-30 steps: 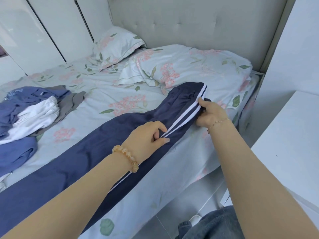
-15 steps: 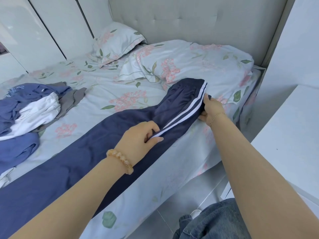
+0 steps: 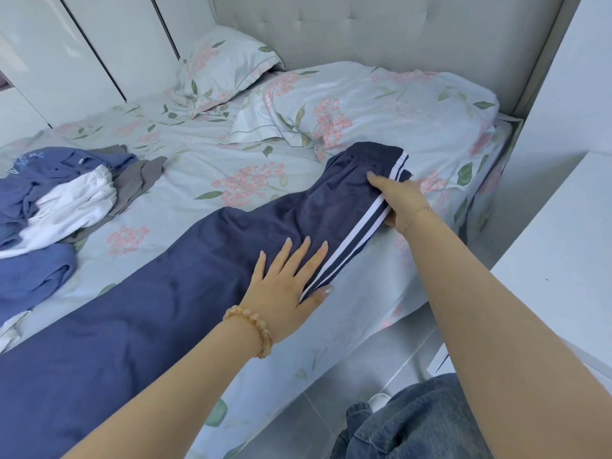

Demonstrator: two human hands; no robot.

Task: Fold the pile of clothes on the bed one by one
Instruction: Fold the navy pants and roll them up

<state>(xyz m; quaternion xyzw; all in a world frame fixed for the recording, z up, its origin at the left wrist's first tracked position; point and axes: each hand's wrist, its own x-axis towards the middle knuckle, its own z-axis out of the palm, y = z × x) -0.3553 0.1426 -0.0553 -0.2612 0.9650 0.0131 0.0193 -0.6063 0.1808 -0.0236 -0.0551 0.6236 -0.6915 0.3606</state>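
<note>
Two hands are on the navy trousers (image 3: 205, 276), which lie stretched along the near edge of the bed (image 3: 212, 167). The right hand (image 3: 399, 198) grips the striped side seam near the waistband, forefinger laid on top and the rest curled under the cloth. The left hand (image 3: 286, 286) lies flat with fingers spread, pressing the fabric just beside the white stripes. Well apart at the left sits the pile (image 3: 49, 207) of blue, white and grey clothes. Floral pillows (image 3: 381, 104) rest against the headboard.
</note>
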